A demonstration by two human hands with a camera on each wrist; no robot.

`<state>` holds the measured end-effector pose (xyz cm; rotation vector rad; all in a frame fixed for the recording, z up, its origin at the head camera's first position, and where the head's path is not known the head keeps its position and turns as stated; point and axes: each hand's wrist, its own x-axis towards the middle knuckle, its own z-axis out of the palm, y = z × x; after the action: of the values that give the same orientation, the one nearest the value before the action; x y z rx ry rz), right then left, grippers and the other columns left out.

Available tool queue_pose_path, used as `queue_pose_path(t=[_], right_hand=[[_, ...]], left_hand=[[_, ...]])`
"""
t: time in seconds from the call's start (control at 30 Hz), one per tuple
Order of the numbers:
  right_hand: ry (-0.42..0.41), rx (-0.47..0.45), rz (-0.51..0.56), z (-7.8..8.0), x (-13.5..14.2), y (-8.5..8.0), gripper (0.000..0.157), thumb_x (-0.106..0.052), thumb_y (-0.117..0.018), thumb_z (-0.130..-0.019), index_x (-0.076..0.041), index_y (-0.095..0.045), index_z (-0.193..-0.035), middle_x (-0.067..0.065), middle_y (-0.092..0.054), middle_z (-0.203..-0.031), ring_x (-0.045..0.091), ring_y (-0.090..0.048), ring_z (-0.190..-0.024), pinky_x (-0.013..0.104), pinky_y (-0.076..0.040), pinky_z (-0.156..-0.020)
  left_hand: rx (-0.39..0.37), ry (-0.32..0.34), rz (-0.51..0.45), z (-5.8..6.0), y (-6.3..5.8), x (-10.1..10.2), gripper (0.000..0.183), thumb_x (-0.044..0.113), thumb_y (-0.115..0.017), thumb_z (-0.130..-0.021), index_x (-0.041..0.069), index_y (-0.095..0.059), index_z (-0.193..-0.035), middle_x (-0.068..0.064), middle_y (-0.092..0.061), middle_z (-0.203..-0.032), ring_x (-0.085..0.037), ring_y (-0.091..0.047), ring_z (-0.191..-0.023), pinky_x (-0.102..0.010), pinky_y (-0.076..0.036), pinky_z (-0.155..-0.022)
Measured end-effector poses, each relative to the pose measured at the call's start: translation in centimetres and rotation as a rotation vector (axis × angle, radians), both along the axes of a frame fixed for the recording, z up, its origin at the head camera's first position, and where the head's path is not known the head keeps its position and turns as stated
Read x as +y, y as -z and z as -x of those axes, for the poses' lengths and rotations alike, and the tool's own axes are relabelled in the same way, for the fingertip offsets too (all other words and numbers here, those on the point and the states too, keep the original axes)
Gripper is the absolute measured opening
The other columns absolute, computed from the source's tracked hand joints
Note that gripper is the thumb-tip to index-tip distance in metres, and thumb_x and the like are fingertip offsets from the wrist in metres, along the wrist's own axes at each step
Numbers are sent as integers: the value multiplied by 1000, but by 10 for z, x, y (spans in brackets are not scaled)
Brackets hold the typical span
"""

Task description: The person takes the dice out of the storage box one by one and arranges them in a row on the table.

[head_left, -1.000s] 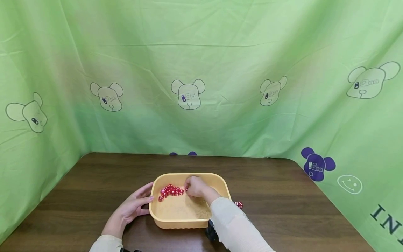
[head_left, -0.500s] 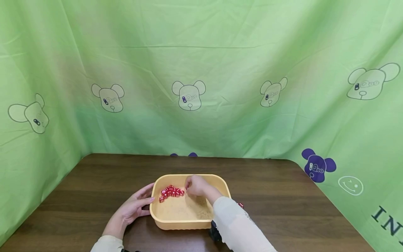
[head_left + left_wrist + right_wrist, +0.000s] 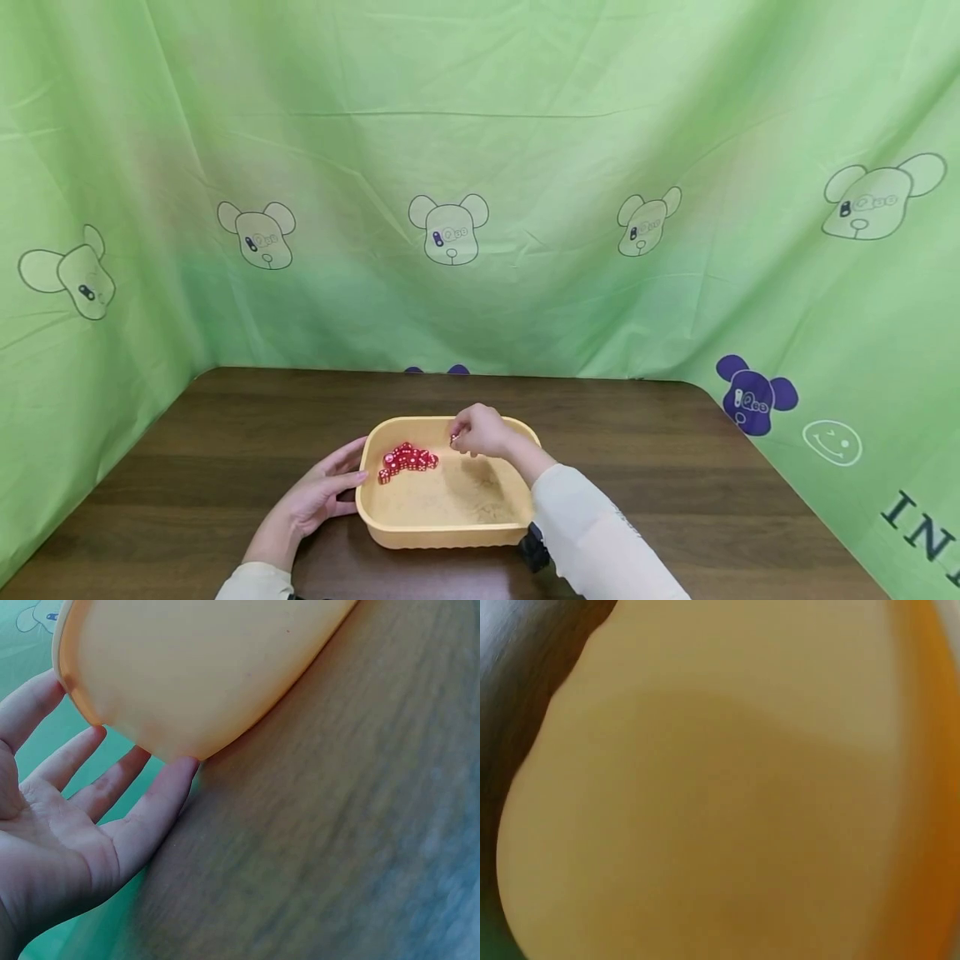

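Note:
A yellow plastic tub stands on the table in the head view. Several red dice with white pips lie clustered in its left part. My left hand rests its fairly straight fingers against the tub's left side; in the left wrist view the fingertips touch the wall near the corner. Above the back half of the tub, my right hand pinches a red die between thumb and finger. The right wrist view holds only the blurred tub wall; that hand is out of it.
Brown wood-grain table extends around the tub. A green printed curtain hangs behind and at both sides. The dark wrist camera on my right arm is beside the tub's front right corner.
My right hand has lifted from the tub floor and shifted slightly right, carrying a die. Dice seen earlier right of the tub are now hidden behind the right arm. The left hand stays put.

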<state>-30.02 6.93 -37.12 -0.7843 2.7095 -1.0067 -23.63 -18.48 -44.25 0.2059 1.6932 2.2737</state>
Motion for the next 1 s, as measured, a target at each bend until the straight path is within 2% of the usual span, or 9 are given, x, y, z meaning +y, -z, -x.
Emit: queue_pose_path(t=[0.47, 0.73, 0.87, 1.0], right_hand=[[-48, 51, 74, -3, 36, -22, 6, 1, -61, -73, 2, -61, -79, 1, -57, -62, 12, -52, -53, 24, -44, -47], [1, 48, 84, -5, 69, -31, 8, 2, -60, -73, 2, -61, -80, -1, -53, -61, 9, -47, -53, 25, -42, -47], [9, 78, 73, -7, 87, -33, 8, 1, -60, -72, 2, -61, -81, 1, -54, -62, 14, -50, -54, 24, -42, -47], [27, 71, 91, -10, 105, -33, 10, 1, -60, -73, 4, -61, -82, 3, -55, -62, 17, -51, -55, 25, -44, -47]], left_hand=[[4, -4, 1, -1, -1, 0, 66, 6, -54, -82, 5, -18, -137, -23, -11, -138, -29, -44, -105, -46, -43, -75], [8, -3, 9, 0, -2, 0, 65, 6, -54, -82, 5, -18, -137, -23, -10, -138, -30, -46, -104, -46, -44, -75], [8, 0, 8, 0, -3, 0, 65, 6, -53, -82, 5, -18, -137, -23, -10, -138, -30, -46, -103, -46, -44, -75], [7, 1, 2, -1, -3, 1, 65, 5, -53, -82, 5, -18, -137, -23, -10, -138, -29, -46, -104, -46, -43, -75]])
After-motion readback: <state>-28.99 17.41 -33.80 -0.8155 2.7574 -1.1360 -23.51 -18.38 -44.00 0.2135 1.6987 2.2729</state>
